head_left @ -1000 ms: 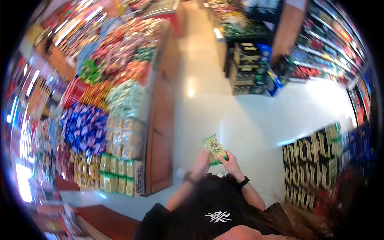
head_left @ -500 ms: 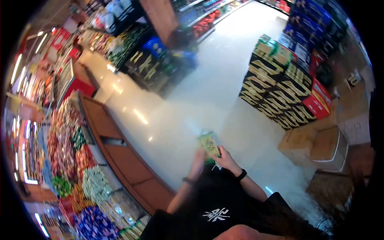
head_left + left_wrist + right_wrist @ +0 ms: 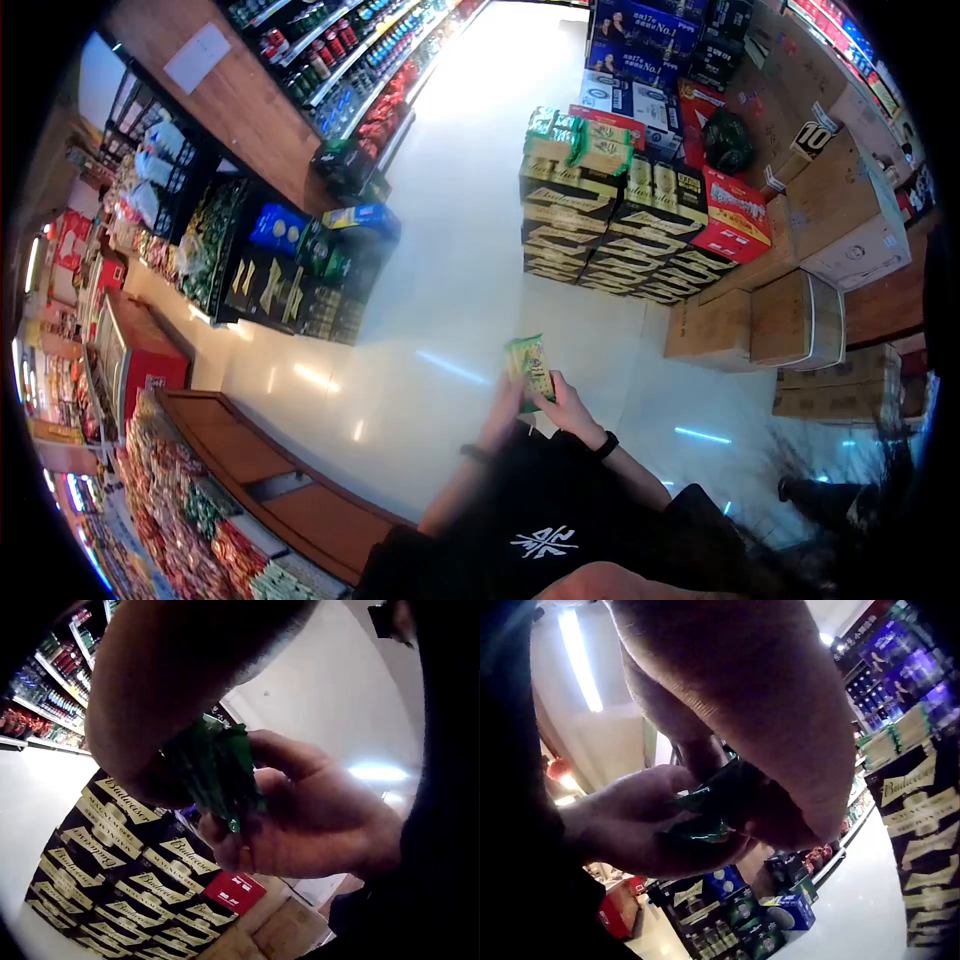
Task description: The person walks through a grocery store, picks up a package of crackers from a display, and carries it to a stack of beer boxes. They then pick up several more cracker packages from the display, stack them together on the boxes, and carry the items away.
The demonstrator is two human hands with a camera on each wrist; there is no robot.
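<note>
Close before the person's chest, the left hand (image 3: 500,408) and the right hand (image 3: 568,404) each have their grip closed on a green snack packet (image 3: 528,368). Their fingers curl round its lower end, so it stands upright between them above the pale floor (image 3: 440,290). The step in hand looks like holding the packet up for a look, and any next move calls for one grip to keep its pinch on the thin wrapper while the other frees itself. Farther off, a stack of beer cartons (image 3: 600,240) stands far right and drink shelves (image 3: 340,60) far left.
</note>
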